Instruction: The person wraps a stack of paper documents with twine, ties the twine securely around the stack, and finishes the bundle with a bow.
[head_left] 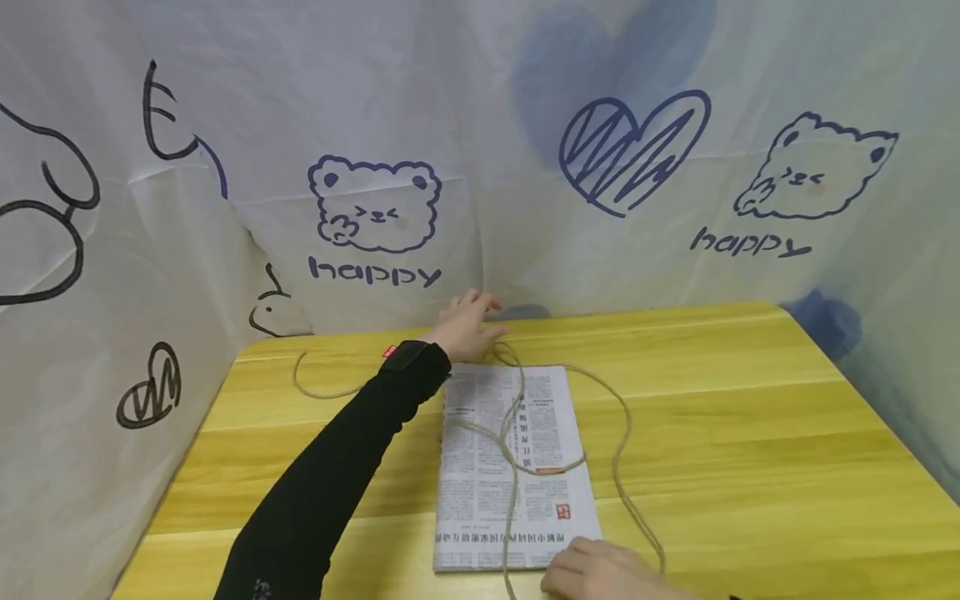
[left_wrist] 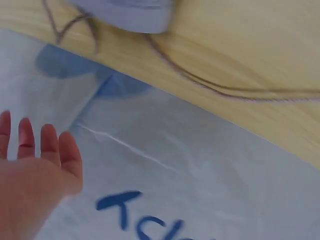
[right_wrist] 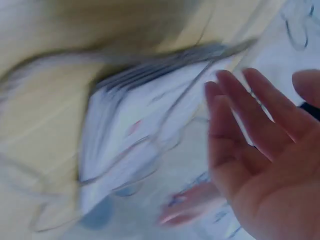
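A folded stack of newspaper (head_left: 480,500) lies on the table, with a thin tan cord (head_left: 512,500) looped and crossing over its top. My left hand (head_left: 467,327), in a black sleeve, hovers by the stack's far end, close to a small loop of the cord. In the left wrist view that hand's fingers (left_wrist: 50,142) are extended and hold nothing. At the near right corner of the newspaper is my right hand (head_left: 600,571), partly cut off by the frame. Its fingers (right_wrist: 265,105) look loosely bent and empty in the blurred right wrist view.
Cord runs out on both sides of the stack across the yellow wood-grain table (head_left: 750,433). Light cloth (head_left: 495,233) with printed bears and hearts hangs behind the table's far edge and at both sides. A small red tag (head_left: 389,352) shows beside the left cuff.
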